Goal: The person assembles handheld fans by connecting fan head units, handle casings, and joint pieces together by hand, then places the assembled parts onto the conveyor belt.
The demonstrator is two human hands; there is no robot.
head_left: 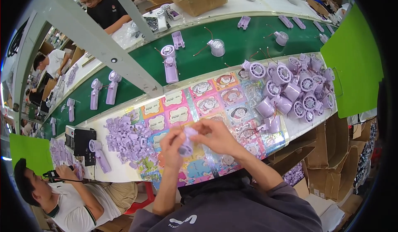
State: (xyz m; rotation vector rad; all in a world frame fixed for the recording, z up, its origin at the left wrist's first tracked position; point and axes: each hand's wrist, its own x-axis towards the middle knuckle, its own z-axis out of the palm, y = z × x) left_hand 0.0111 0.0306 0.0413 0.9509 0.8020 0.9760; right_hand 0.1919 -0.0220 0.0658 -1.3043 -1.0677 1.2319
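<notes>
A lilac plastic fan housing (pixel 186 150) is held in front of me, over a mat of colourful cartoon stickers or prints (pixel 207 157). My left hand (pixel 171 143) wraps its fingers round the housing from the left. From the right, my right hand (pixel 216 136) pinches at its upper end; the fingertips are slightly blurred, and any small part between them cannot be made out. To the right lies a heap of round lilac fan housings (pixel 304 83), some with thin wires. A pile of small lilac plastic pieces (pixel 128 138) sits on the left of the table.
Beyond the table runs a green conveyor belt (pixel 141 62) carrying lilac handheld fan parts. A grey metal post (pixel 112 54) slants across it. At my left a co-worker (pixel 78 199) holds a dark tool. Cardboard boxes (pixel 327 149) stand at the right, below table level.
</notes>
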